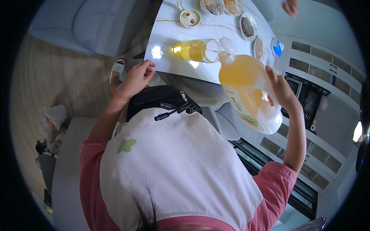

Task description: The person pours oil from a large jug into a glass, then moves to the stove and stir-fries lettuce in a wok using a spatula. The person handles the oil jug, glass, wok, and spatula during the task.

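Observation:
My right hand (281, 89) grips the handle of a large translucent plastic jug (245, 95) holding yellow oil. The jug is tilted, and its mouth hangs at the rim of a clear glass jar (195, 50) on the table. Yellow oil fills much of that jar; a stream between the two cannot be made out clearly. Beside the jug's mouth appears a translucent round lid (227, 44). My left hand (138, 78) is near the table's edge, fingers loosely curled and thumb apart, with nothing seen in it.
On the white marbled table (162, 31) are a cream lid with holes (190, 18) and several film-covered dishes, one a white oval dish (248, 26). A chair (227, 121) stands by the table. Another person's hand (290, 8) shows beyond. Cables (176, 110) lie at my waist.

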